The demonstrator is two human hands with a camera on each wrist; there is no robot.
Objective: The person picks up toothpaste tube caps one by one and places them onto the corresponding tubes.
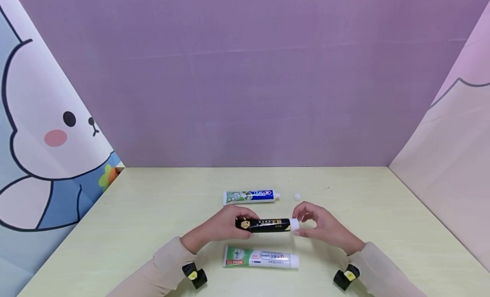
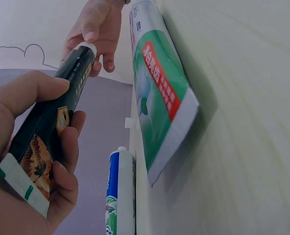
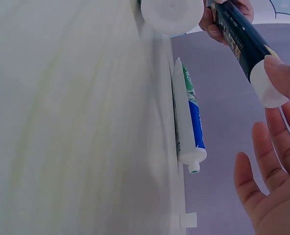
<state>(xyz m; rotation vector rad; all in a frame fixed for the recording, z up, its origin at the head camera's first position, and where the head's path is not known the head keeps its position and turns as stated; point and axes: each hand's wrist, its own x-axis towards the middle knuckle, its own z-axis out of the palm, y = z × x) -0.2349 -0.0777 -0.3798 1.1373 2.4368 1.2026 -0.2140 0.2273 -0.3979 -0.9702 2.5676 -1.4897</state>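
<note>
My left hand (image 1: 231, 222) grips a black toothpaste tube (image 1: 268, 225) with gold lettering, its fingers curled round the crimped end. A honeycomb picture shows near that end in the left wrist view. At the tube's other end sits a white cap (image 3: 268, 85), with the thumb and index finger of my right hand (image 1: 319, 224) at either side, seemingly in a light pinch. The right hand's other fingers are spread apart. Nearer to me lies a green and white toothpaste tube (image 1: 261, 258) with its white cap on. Beyond the hands rests a blue and green toothpaste tube (image 1: 250, 197), its nozzle bare.
A small white cap (image 1: 297, 197) lies on the pale wooden table (image 1: 160, 195), right of the blue and green tube. A purple panel (image 1: 252, 97) rises behind the table. Cartoon-printed sheets (image 1: 57, 101) flank it on the left and right.
</note>
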